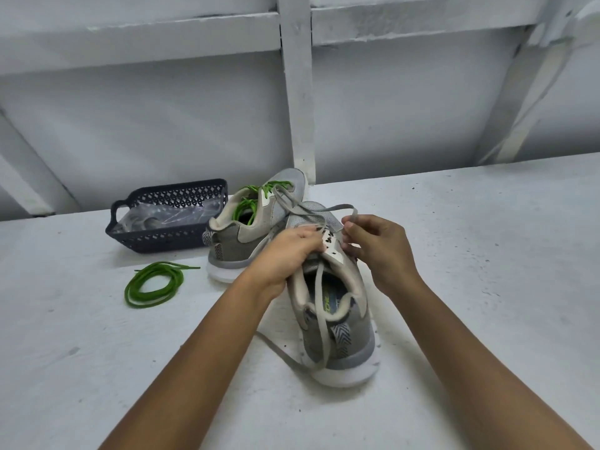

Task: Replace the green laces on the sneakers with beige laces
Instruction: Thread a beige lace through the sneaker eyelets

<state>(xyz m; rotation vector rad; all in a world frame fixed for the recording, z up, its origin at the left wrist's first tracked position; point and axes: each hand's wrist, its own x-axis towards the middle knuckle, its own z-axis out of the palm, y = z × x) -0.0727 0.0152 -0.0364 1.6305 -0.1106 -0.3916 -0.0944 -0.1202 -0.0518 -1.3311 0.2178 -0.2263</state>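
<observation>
A grey sneaker (337, 323) stands on the white table with its heel toward me. My left hand (289, 251) grips its left eyelet flap. My right hand (376, 245) pinches one end of the beige lace (319, 303) by the right eyelet row. The lace loops over the toe and its other end trails through the shoe opening onto the table. A second grey sneaker (250, 222) behind it still carries green laces (251, 203). A loose green lace (152, 284) lies coiled at the left.
A dark blue perforated basket (146, 235) holding clear plastic packets sits at the back left. The white table (487, 254) runs up to a white panelled wall (298, 92) right behind the shoes.
</observation>
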